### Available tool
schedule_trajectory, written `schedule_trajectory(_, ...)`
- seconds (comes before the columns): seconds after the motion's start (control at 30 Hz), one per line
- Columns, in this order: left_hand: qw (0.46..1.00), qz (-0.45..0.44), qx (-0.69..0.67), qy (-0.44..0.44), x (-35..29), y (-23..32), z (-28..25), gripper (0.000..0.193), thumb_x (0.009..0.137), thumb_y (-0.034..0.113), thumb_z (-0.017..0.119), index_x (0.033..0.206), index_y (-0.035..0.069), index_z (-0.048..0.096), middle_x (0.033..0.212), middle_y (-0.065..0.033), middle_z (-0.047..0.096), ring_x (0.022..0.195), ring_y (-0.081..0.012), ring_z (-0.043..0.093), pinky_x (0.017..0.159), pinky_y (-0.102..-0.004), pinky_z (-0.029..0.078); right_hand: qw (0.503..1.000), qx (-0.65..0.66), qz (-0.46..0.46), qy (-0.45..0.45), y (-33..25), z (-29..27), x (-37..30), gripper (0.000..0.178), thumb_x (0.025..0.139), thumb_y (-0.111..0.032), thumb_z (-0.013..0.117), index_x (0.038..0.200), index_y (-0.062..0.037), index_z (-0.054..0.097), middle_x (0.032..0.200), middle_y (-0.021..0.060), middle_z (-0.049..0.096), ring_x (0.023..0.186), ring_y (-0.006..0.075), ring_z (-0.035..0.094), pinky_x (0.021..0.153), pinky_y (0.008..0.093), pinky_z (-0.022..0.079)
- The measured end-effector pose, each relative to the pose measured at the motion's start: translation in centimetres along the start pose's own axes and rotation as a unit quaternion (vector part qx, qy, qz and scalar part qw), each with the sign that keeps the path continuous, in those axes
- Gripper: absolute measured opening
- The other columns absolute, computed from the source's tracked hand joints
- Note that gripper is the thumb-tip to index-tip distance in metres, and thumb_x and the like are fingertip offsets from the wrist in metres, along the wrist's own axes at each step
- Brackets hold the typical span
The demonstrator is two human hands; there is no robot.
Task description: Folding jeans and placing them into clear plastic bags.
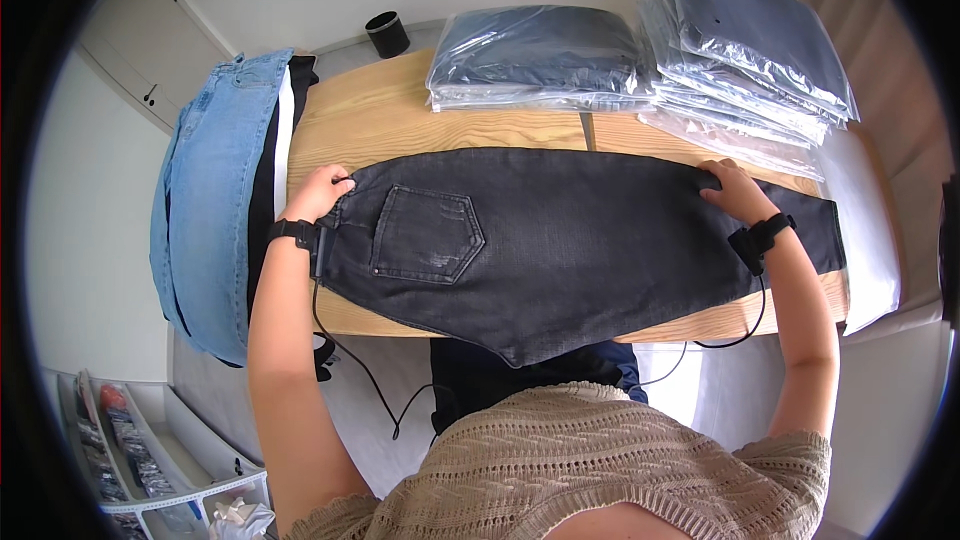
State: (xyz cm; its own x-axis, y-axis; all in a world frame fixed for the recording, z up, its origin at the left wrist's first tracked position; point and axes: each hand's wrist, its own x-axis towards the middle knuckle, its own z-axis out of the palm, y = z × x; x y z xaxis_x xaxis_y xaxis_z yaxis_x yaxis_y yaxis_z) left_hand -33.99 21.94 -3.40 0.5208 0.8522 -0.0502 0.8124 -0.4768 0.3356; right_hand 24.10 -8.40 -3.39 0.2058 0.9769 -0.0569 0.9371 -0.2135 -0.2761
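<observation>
Black jeans (590, 240), folded lengthwise with a back pocket showing, lie across the wooden table with the waist to the left and the leg ends to the right. At the far corner of the waistband, my left hand (318, 195) is closed with the cloth pinched in its fingers. My right hand (738, 190) grips the far edge of the legs, fingers bent over the cloth. A point of the seat hangs over the table's near edge. Both wrists wear black bands with cables.
Blue jeans (215, 210) and darker garments are piled at the table's left end. Bagged garments are stacked at the back (535, 55) and back right (760, 40). Clear plastic bags (860, 230) lie at the right end. A divided storage bin (190, 440) stands lower left, a black wastebasket (387, 34) behind.
</observation>
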Motion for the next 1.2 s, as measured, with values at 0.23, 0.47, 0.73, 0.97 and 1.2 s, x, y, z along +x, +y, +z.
schedule_trajectory(0.23,0.993,-0.017,-0.12,-0.008,-0.5,-2.7,0.6,0.023,0.088,0.022,0.062,0.1,0.003,0.055,0.091,-0.0097,0.062,0.081,-0.0224,0.058,0.072,-0.0339,0.046,0.999,0.033,0.01,0.009,0.0,0.4,-0.5,0.046,0.079,-0.019,0.069,0.122,-0.0093,0.056,0.115,0.0209,0.056,0.112,0.0371,0.051,0.098,0.0391,0.041)
schedule_trajectory(0.47,0.993,-0.042,-0.112,0.02,1.2,-5.9,1.4,0.02,0.09,0.018,0.061,0.103,0.004,0.054,0.088,-0.005,0.06,0.078,-0.0166,0.055,0.073,-0.0297,0.046,0.999,-0.003,-0.037,0.009,0.6,1.1,1.1,0.049,0.08,-0.022,0.068,0.124,-0.0064,0.053,0.117,0.0216,0.057,0.112,0.0389,0.051,0.097,0.0406,0.04)
schedule_trajectory(0.73,0.973,0.143,-0.116,0.142,-8.8,11.5,1.1,0.035,0.084,0.014,0.064,0.117,0.003,0.057,0.115,-0.0162,0.059,0.102,-0.0318,0.056,0.091,-0.0383,0.044,0.985,0.064,-0.147,0.056,-10.0,-0.3,-9.0,0.053,0.078,-0.007,0.068,0.128,-0.004,0.05,0.136,0.0173,0.047,0.127,0.0323,0.043,0.106,0.0392,0.035)
schedule_trajectory(0.97,0.945,0.328,-0.005,0.009,-18.4,21.1,10.4,0.073,0.064,0.017,0.079,0.131,0.016,0.05,0.142,-0.0078,0.042,0.129,-0.0271,0.041,0.104,-0.0485,0.032,0.968,0.023,-0.236,0.081,-19.3,9.1,-14.1,0.065,0.068,-0.017,0.075,0.128,-0.0123,0.051,0.137,0.0111,0.046,0.13,0.0307,0.04,0.107,0.0462,0.031)
schedule_trajectory(1.2,0.949,0.303,-0.038,0.08,-17.8,21.2,12.2,0.056,0.062,-0.003,0.066,0.116,0.011,0.062,0.121,-0.0045,0.062,0.116,-0.0234,0.056,0.09,-0.0368,0.048,0.963,-0.018,-0.205,0.176,-20.2,11.2,-14.3,0.058,0.067,-0.008,0.069,0.123,-0.0096,0.054,0.133,0.0112,0.05,0.126,0.0306,0.044,0.103,0.0464,0.034)
